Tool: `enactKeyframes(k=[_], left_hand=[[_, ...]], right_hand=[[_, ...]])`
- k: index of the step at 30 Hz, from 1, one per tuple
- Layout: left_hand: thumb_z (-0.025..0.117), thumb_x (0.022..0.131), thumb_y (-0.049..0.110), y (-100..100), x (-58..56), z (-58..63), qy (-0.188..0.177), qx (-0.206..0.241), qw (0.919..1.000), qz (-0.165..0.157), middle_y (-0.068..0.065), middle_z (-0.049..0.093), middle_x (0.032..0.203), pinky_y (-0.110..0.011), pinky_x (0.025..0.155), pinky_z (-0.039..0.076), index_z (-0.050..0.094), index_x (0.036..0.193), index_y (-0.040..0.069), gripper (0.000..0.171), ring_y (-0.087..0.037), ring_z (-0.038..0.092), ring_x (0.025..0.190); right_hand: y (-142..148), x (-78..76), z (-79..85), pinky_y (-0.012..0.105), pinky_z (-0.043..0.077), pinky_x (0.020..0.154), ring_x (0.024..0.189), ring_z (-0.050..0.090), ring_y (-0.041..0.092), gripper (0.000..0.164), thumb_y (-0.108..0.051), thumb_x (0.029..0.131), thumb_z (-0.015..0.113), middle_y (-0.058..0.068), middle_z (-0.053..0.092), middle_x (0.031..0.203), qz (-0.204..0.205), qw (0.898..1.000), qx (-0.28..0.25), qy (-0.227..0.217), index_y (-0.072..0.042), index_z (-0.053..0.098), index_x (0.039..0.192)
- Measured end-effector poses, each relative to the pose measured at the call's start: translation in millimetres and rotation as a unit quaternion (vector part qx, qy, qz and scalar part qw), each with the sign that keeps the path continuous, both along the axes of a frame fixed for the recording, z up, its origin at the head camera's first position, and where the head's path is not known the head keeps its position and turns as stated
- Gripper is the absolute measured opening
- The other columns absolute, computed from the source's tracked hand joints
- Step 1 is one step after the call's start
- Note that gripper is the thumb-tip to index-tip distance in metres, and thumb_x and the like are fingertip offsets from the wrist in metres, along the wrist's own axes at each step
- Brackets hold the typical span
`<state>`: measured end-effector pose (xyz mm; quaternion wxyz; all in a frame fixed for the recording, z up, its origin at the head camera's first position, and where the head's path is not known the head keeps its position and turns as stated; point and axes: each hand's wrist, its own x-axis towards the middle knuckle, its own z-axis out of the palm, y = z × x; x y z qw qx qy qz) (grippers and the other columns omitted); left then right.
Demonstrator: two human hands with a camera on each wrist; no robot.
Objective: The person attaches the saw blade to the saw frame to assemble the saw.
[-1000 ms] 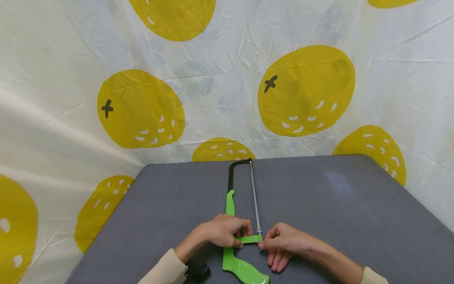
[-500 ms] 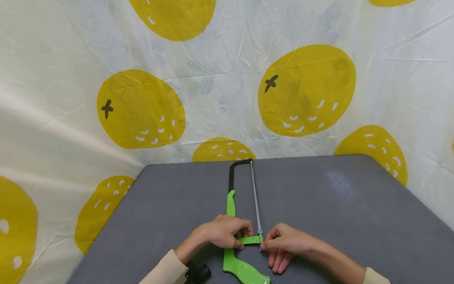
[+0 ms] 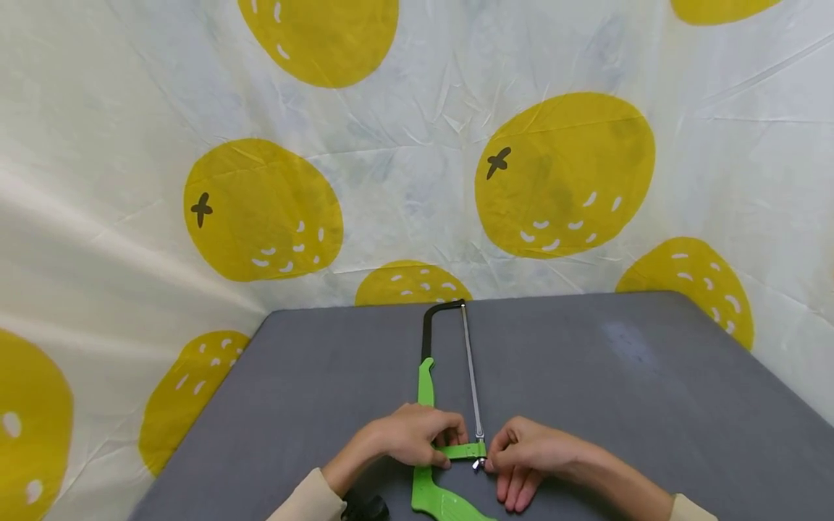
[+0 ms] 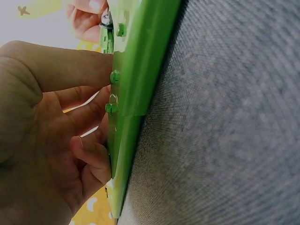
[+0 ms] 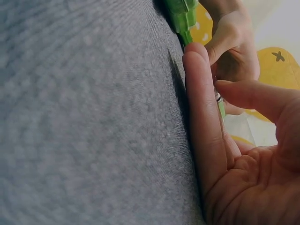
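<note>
A hacksaw lies on the grey table, its green handle [image 3: 446, 501] toward me and its black front frame [image 3: 427, 329] pointing away. The thin metal blade [image 3: 470, 373] runs along its right side to a green crosspiece [image 3: 464, 451]. My left hand [image 3: 417, 434] grips the saw's frame at this crosspiece, thumb and fingers curled against the green body [image 4: 140, 75]. At the crosspiece's right end, a small silver wing nut [image 3: 478, 464] shows beside my right thumb. My right hand [image 3: 531, 452] pinches at it with thumb and index finger, the other fingers extended down along the table.
The grey padded tabletop [image 3: 586, 376] extends around the saw. A white cloth [image 3: 404, 195] with yellow fruit prints hangs behind it. Beneath my left sleeve sits a dark object [image 3: 368, 506], only partly visible.
The wing nut's silver wings now show plainly beside my right thumb, where a thin stub showed before. My right fingertips have shifted slightly; my left hand keeps its grip. The view has tilted slightly upward.
</note>
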<state>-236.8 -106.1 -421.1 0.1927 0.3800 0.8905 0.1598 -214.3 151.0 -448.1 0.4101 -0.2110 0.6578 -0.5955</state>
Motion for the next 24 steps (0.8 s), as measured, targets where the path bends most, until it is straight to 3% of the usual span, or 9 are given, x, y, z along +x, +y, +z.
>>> enactKeyframes(k=[24], left_hand=[[0.081, 0.090, 0.023, -0.2, -1.2, -1.6, -0.007, -0.004, 0.9999, 0.007, 0.022, 0.066, 0.094, -0.016, 0.076, 0.048, 0.066, 0.110, 0.033, 0.028, 0.010, 0.060, 0.082]], right_hand=[[-1.0, -0.9, -1.7, 0.027, 0.059, 0.052, 0.058, 0.073, 0.013, 0.011, -0.008, 0.093, 0.063, 0.008, 0.072, 0.068, -0.009, 1.000, 0.004, -0.002, 0.003, 0.065, 0.095]])
